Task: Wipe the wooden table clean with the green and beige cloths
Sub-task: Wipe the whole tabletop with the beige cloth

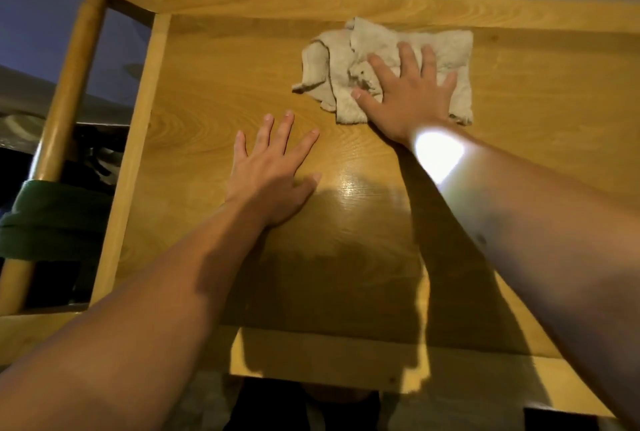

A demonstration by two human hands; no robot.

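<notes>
Wooden desk [214, 91] fills the view; the right hand [408, 95] presses flat, fingers spread, on the crumpled beige cloth [446, 46] near the far edge, while the left hand [273, 164] rests open on bare wood. Green cloth [52, 219] hangs off a chair rail at left. Bunched folds could likely skip patches, leaving streaks.

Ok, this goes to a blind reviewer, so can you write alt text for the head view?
A person's right hand presses flat on a crumpled beige cloth at the far side of a wooden table, while the left hand rests open on the bare wood. A green cloth hangs over a wooden rail left of the table.
</notes>
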